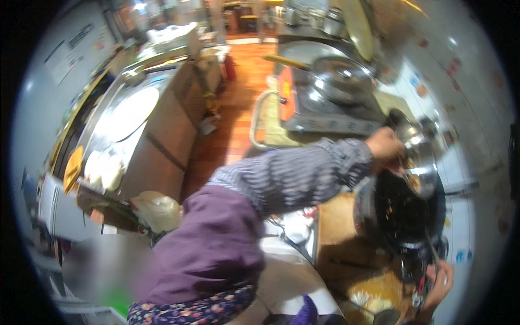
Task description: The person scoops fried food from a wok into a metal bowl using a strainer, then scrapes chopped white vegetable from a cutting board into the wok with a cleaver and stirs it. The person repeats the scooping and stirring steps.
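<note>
Left: one steel counter bore one bright round sheet. Upper centre: orange-brown floor ran toward the back. Centre: one striped sleeve crossed the frame, hiding part of the view. Upper right: one round metal pan sat on one stove. Right: the left hand was clamped on one steel bowl, tilted over one black pot. Lower right: the right hand, apart from the left, closed around one thin metal handle, beside a tiled wall.
</note>
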A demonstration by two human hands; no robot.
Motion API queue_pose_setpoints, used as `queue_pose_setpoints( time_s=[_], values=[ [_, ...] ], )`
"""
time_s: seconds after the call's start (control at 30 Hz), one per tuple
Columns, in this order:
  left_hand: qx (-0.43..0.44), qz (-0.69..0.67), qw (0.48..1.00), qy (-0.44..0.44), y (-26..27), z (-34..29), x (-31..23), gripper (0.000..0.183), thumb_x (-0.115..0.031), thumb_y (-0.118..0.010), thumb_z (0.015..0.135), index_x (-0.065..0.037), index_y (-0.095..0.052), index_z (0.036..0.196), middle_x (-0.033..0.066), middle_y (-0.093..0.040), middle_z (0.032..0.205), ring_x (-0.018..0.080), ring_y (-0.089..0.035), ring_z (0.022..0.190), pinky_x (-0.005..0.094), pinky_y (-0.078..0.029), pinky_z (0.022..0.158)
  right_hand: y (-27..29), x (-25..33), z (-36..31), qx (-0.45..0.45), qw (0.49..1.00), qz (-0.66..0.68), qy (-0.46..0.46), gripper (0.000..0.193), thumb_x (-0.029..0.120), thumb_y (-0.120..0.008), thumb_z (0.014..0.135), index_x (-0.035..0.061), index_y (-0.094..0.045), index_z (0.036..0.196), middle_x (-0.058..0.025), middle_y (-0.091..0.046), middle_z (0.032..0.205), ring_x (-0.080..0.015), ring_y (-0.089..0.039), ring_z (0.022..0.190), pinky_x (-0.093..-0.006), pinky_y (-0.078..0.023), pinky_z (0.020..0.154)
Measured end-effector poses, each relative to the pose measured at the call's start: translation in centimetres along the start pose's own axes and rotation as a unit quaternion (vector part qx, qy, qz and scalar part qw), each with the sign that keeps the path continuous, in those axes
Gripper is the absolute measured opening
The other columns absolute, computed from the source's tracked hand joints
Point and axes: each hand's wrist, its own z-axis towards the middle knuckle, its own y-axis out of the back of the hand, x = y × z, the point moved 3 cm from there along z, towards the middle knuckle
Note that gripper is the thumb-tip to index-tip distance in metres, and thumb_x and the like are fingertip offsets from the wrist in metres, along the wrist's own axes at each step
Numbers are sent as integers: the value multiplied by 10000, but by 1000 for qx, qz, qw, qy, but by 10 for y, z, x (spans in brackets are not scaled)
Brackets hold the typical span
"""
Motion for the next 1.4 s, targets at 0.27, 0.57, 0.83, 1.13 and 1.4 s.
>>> queue_pose_setpoints(
  time_s=[0.27,0.57,0.83,1.13,1.4],
  values=[
    [-37,24,999,-18,-8,-3,2,215,1,-490,802,17,-367,977,139,-500,809,224,-589,538,315,-574,493,-22,34,-11,78,927,335,-151,224,91,-573,817,-69,-551,972,-160,-565,938,-255,-550,877,-342,-482,809],
    [-23,21,999,-12,-2,-2,-5,201,-11,-474,821,17,-350,977,145,-488,826,245,-596,552,311,-572,499,-7,-4,7,-17,947,298,-120,212,152,-496,873,-12,-523,1003,-113,-552,924,-185,-572,818,-280,-482,755],
    [-29,23,999,-17,-4,-4,-6,192,0,-476,799,26,-370,957,153,-523,756,248,-604,540,332,-565,500,-16,-30,28,-22,997,78,19,158,141,-440,918,14,-507,984,-81,-535,915,-136,-571,791,-238,-479,723],
    [-44,-8,999,3,6,-9,-6,76,-78,-619,773,-47,-566,817,77,-534,770,193,-577,724,293,-501,602,-45,-1,-3,17,947,314,-65,125,93,-508,870,-23,-537,907,-132,-588,855,-235,-641,740,-305,-541,657],
    [-47,92,994,-45,-2,-20,-21,55,-19,-481,852,13,-438,840,64,-424,742,138,-523,622,275,-576,611,-27,3,2,-16,920,365,-144,188,97,-407,883,-43,-501,966,-183,-592,876,-244,-637,770,-314,-550,696]
  ],
)
